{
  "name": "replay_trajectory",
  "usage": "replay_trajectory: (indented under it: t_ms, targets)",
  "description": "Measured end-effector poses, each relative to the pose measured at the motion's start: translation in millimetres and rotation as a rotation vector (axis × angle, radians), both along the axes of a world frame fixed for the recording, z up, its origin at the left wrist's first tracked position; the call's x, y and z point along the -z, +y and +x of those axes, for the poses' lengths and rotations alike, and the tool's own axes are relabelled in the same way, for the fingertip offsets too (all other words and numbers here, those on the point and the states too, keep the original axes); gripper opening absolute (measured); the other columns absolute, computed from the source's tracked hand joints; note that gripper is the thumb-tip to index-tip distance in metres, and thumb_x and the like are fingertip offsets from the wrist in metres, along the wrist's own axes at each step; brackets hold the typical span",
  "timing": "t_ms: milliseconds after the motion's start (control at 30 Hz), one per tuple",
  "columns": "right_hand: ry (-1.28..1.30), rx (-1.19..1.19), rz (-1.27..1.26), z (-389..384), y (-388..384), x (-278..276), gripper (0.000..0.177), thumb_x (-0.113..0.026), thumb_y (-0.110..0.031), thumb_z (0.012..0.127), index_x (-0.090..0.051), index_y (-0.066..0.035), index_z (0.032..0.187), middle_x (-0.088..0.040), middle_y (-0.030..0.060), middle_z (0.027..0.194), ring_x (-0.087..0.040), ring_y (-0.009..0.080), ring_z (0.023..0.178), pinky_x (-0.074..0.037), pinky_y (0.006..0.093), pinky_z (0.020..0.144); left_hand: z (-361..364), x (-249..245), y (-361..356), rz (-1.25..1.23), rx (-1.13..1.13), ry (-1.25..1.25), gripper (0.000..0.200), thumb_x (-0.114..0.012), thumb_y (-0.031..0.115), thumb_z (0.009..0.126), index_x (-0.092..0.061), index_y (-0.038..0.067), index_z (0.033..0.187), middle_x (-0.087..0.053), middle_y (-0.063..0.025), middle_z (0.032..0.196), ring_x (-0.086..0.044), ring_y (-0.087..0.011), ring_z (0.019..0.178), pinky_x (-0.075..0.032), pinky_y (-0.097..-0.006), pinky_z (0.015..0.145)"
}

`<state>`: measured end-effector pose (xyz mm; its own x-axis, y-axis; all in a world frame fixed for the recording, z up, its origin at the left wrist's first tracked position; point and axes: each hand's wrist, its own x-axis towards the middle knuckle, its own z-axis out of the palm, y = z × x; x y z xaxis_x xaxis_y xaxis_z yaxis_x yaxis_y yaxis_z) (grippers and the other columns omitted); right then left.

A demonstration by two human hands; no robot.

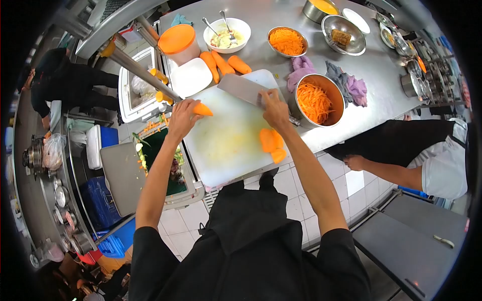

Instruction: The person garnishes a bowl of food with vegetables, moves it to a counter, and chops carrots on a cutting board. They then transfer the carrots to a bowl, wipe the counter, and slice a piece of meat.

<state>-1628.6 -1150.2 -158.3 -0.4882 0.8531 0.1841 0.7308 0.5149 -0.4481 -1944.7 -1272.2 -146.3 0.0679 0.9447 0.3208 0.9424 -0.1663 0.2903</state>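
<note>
My left hand (pixel 182 118) grips a carrot piece (pixel 203 109) at the left edge of the white cutting board (pixel 226 145). My right hand (pixel 274 108) holds a cleaver (pixel 243 89) whose broad blade lies over the board's far part. Cut carrot chunks (pixel 271 144) sit on the board near its right edge, just below my right wrist. Three whole peeled carrots (pixel 223 64) lie on the steel counter beyond the board.
A steel bowl of shredded carrot (pixel 316 102) stands right of the board, another (pixel 287 41) farther back. A white bowl with spoons (pixel 227 35), an orange-lidded tub (pixel 178 42), cloths (pixel 300 67) and pans crowd the counter. A waste bin (pixel 165 155) sits lower left. Another person (pixel 427 155) stands at right.
</note>
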Motion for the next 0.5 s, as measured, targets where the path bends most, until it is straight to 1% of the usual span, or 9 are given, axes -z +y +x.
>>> replay_trajectory:
  t_ms: [100, 167, 233, 267, 300, 367, 433, 467, 500]
  targets:
    - [0.018, -0.019, -0.018, 11, -3, -23, 0.045, -0.061, 0.003, 0.075, -0.055, -0.014, 0.117, -0.055, 0.0153, 0.114, -0.066, 0.0415, 0.077, -0.055, 0.0520, 0.070, 21, -3, -5, -0.007, 0.023, 0.081, 0.055, -0.079, 0.026, 0.078, -0.059, 0.010, 0.127, -0.060, -0.0115, 0.121, -0.055, -0.0304, 0.115, -0.039, -0.0439, 0.102]
    - [0.003, 0.039, -0.066, 18, -12, -42, 0.043, -0.062, 0.004, 0.073, -0.060, -0.012, 0.113, -0.056, 0.0161, 0.115, -0.065, 0.0407, 0.080, -0.055, 0.0494, 0.072, 54, 5, -2, 0.088, 0.050, -0.120, 0.054, -0.077, 0.030, 0.080, -0.059, 0.013, 0.128, -0.058, -0.0112, 0.125, -0.052, -0.0291, 0.119, -0.037, -0.0426, 0.104]
    - [0.196, 0.100, -0.044, 36, -32, -58, 0.041, -0.064, 0.004, 0.071, -0.066, -0.011, 0.109, -0.058, 0.0170, 0.115, -0.065, 0.0391, 0.084, -0.054, 0.0480, 0.073, 117, 21, -10, -0.050, 0.134, -0.244, 0.053, -0.073, 0.038, 0.083, -0.060, 0.013, 0.128, -0.056, -0.0117, 0.129, -0.050, -0.0284, 0.122, -0.035, -0.0412, 0.105]
    - [0.269, 0.154, -0.105, 45, -44, -73, 0.042, -0.061, 0.006, 0.071, -0.069, -0.012, 0.109, -0.060, 0.0172, 0.112, -0.064, 0.0363, 0.086, -0.054, 0.0427, 0.073, 153, 18, -10, -0.058, 0.169, -0.222, 0.055, -0.072, 0.044, 0.083, -0.059, 0.013, 0.127, -0.055, -0.0115, 0.130, -0.050, -0.0286, 0.122, -0.035, -0.0434, 0.105]
    - [0.262, 0.161, -0.106, 56, -57, -87, 0.042, -0.061, 0.006, 0.071, -0.069, -0.012, 0.109, -0.060, 0.0172, 0.112, -0.064, 0.0363, 0.086, -0.054, 0.0427, 0.073, 184, 15, -12, -0.069, 0.201, -0.200, 0.057, -0.070, 0.050, 0.083, -0.059, 0.014, 0.126, -0.053, -0.0112, 0.131, -0.050, -0.0288, 0.122, -0.034, -0.0456, 0.105]
    - [0.376, 0.300, -0.184, 79, -86, -113, 0.046, -0.059, 0.010, 0.071, -0.069, -0.012, 0.111, -0.061, 0.0153, 0.108, -0.063, 0.0296, 0.076, -0.052, 0.0361, 0.068, 221, 13, -13, -0.081, 0.253, -0.218, 0.059, -0.070, 0.052, 0.082, -0.058, 0.016, 0.128, -0.051, -0.0107, 0.134, -0.048, -0.0279, 0.125, -0.034, -0.0475, 0.104]
    - [0.387, 0.434, -0.221, 100, -117, -136, 0.047, -0.059, 0.013, 0.071, -0.069, -0.011, 0.111, -0.062, 0.0127, 0.103, -0.059, 0.0211, 0.066, -0.050, 0.0301, 0.063, 234, 16, -12, -0.091, 0.304, -0.239, 0.061, -0.070, 0.054, 0.081, -0.057, 0.018, 0.129, -0.048, -0.0103, 0.137, -0.046, -0.0270, 0.127, -0.033, -0.0494, 0.103]
    - [0.385, 0.448, -0.217, 112, -131, -140, 0.047, -0.059, 0.013, 0.071, -0.069, -0.011, 0.111, -0.062, 0.0127, 0.103, -0.059, 0.0211, 0.066, -0.050, 0.0301, 0.063, 231, 22, -8, -0.059, 0.356, -0.198, 0.063, -0.071, 0.055, 0.080, -0.056, 0.018, 0.129, -0.048, -0.0098, 0.136, -0.045, -0.0266, 0.127, -0.032, -0.0485, 0.104]
    - [0.367, 0.510, -0.222, 123, -147, -141, 0.046, -0.059, 0.013, 0.072, -0.069, -0.010, 0.110, -0.062, 0.0116, 0.101, -0.057, 0.0178, 0.063, -0.049, 0.0290, 0.061, 227, 25, -4, -0.029, 0.408, -0.155, 0.065, -0.071, 0.056, 0.079, -0.055, 0.019, 0.129, -0.047, -0.0093, 0.135, -0.045, -0.0263, 0.127, -0.031, -0.0476, 0.104]
